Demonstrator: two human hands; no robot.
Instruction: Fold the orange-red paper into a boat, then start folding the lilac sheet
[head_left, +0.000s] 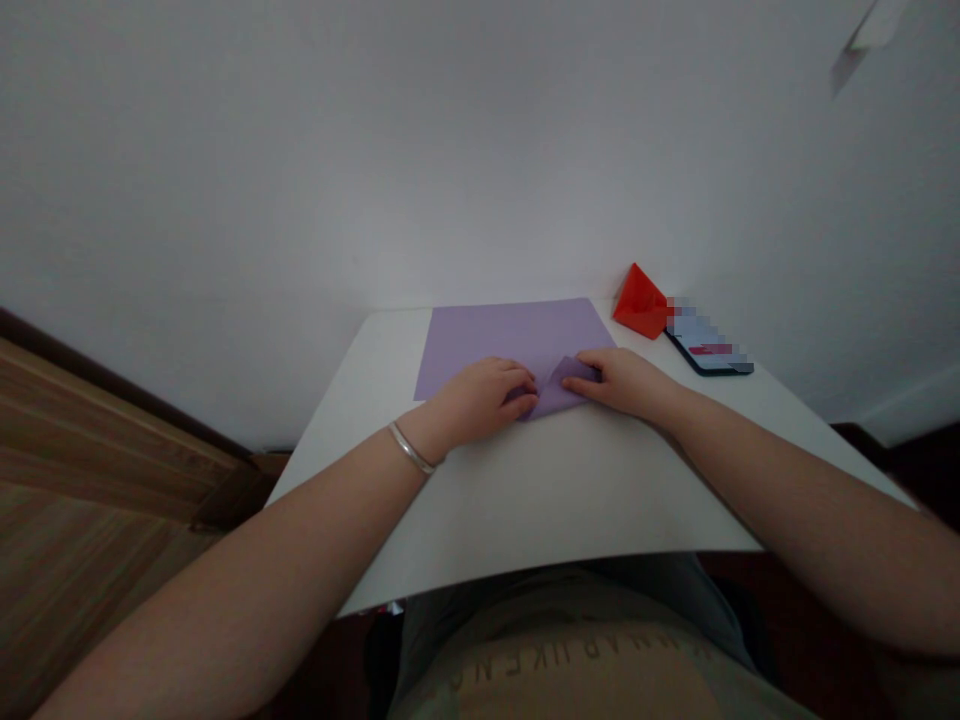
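My left hand (491,398) is closed, with curled fingers, at the left end of a folded piece of purple paper (551,397). Between thumb and fingers, my right hand (604,378) pinches the raised right part of the same paper. A pointed flap stands up between the two hands. Directly behind lies a larger flat area of purple paper (510,330); whether it is joined to the folded piece I cannot tell. My fingers hide both ends of the folded piece.
The white table (555,500) reaches back to the wall. At its back right stand a red folded paper shape (639,305) and a phone (705,345) with a lit, partly blurred screen. Wooden panelling (112,430) is on the left.
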